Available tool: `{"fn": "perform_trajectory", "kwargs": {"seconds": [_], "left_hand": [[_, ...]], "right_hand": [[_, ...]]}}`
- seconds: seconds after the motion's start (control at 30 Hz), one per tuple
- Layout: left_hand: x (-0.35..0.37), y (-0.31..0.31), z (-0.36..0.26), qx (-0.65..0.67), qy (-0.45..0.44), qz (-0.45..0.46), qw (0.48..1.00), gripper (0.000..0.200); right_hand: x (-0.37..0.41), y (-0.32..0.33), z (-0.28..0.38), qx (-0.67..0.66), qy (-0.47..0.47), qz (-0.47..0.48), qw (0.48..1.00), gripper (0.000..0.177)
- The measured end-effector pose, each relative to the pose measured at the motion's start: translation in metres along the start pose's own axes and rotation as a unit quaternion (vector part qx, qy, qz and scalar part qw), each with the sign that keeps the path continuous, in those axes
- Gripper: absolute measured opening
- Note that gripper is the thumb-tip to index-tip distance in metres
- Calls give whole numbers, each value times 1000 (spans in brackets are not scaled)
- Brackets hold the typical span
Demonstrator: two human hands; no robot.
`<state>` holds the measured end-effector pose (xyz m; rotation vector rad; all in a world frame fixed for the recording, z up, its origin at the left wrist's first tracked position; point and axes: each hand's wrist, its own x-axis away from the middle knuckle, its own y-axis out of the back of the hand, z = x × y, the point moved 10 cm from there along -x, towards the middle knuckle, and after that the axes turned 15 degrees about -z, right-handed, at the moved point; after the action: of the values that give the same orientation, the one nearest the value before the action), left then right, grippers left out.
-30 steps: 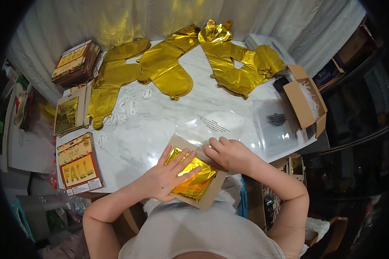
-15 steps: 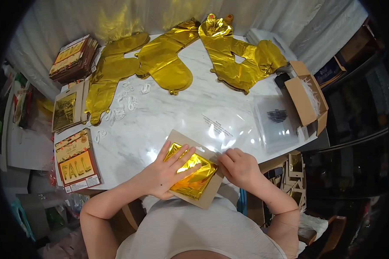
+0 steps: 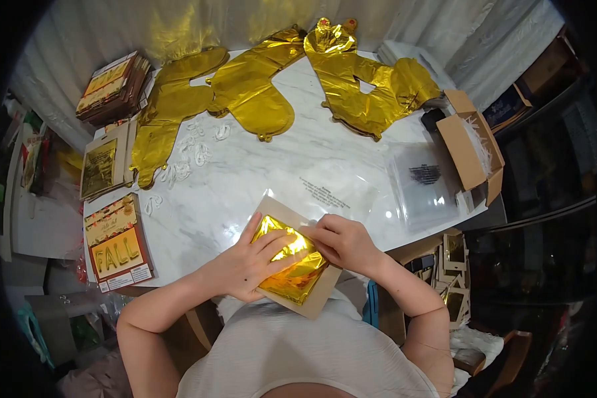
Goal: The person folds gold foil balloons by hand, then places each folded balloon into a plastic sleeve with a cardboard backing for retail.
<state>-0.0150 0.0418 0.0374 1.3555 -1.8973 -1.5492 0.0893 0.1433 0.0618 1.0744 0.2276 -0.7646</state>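
Near the table's front edge, a folded gold foil balloon (image 3: pixel 296 286) lies on a piece of brown cardboard (image 3: pixel 326 290). My left hand (image 3: pixel 249 266) rests on the foil with its fingers spread flat. At the upper right side of the foil is my right hand (image 3: pixel 343 244), its fingertips pressed together against the foil and cardboard edge. What those fingertips pinch, if anything, is hidden. Just beyond the cardboard lies clear plastic with printed text (image 3: pixel 323 192).
Unfolded gold letter balloons (image 3: pixel 255 99) stretch along the back. At left are stacked packages (image 3: pixel 113 86), a FALL package (image 3: pixel 117 247) and white string bundles (image 3: pixel 176 174). To the right are clear plastic bags (image 3: pixel 424 199) and an open cardboard box (image 3: pixel 461 142).
My right hand has moved left, from the cardboard's right corner onto the edge of the foil. The left hand stays spread on the foil, and the cardboard has shifted slightly.
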Motion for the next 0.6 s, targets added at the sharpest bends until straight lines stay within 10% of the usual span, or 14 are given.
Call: {"fn": "perform_trajectory", "kwargs": {"seconds": [0.37,0.6], "left_hand": [[-5,-4,-3,-5,-21,7,1000,103],[28,30,-48,-58,-204,-99,972,59]], "right_hand": [[13,6,6,-32,22,-12,999,31],[14,2,-3,-30,-35,3,999,29]]}}
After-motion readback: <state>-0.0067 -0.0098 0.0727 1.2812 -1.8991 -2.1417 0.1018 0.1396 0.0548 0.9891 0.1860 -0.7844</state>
